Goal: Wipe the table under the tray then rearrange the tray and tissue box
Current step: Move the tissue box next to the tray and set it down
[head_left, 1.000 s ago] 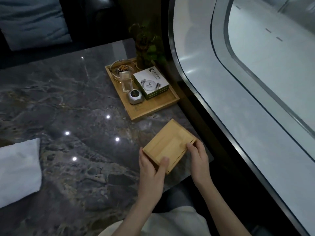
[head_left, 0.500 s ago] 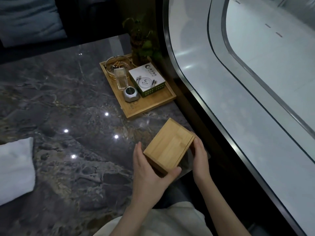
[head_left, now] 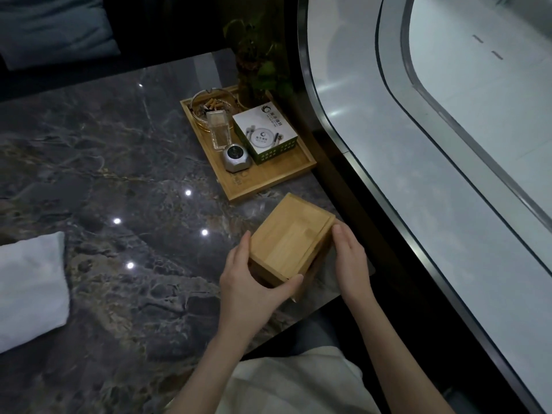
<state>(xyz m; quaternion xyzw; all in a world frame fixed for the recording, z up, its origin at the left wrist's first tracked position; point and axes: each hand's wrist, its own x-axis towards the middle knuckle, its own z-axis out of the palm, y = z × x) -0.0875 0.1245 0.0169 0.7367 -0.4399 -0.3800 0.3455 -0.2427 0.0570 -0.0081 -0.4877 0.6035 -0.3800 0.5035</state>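
Observation:
A wooden tissue box (head_left: 291, 237) is at the near right corner of the dark marble table (head_left: 119, 174), tilted, with its near end raised off the surface. My left hand (head_left: 251, 282) grips its left and near sides. My right hand (head_left: 349, 258) presses flat against its right side. Beyond the box lies a wooden tray (head_left: 268, 180) near the table's right edge. The tray carries a glass ashtray (head_left: 209, 106), a clear plastic holder (head_left: 219, 130), a small silver gadget (head_left: 236, 159) and a white and green carton (head_left: 265, 132).
A folded white cloth (head_left: 30, 288) lies at the table's left edge. A potted plant (head_left: 257, 64) stands at the tray's far corner. A curved glass railing (head_left: 418, 144) runs close along the right side. A blue cushion (head_left: 53, 25) sits behind the table.
The tissue box went from lying flat on the table to tilted up between my hands. My left hand slid round to its near side. The tray has not moved.

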